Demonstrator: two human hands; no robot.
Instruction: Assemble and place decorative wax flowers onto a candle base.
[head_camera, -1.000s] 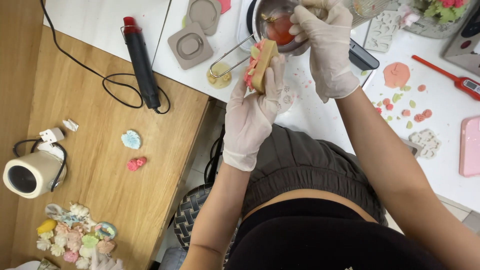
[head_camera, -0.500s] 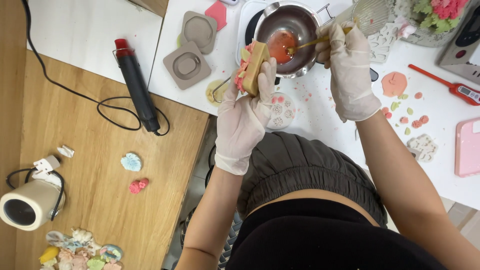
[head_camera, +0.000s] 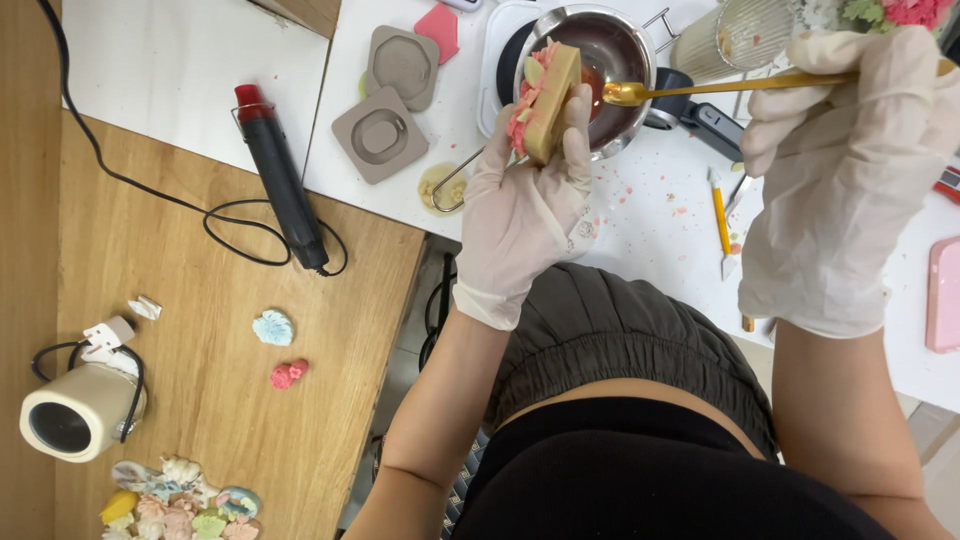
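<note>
I see my gloved left hand (head_camera: 525, 215) gripping the tan block with pink and green decorations (head_camera: 543, 100) upright at upper centre, while my gloved right hand (head_camera: 850, 180) clasps the gold metal spoon (head_camera: 700, 90), bowl pointing left, just right of the block.

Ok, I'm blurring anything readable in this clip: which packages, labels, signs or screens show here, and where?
None clearly in view.
Pink rounded slab: right edge of the white table, flat and plain, partly cut off; no lit screen showing, cannot tell if it is a device.
</note>
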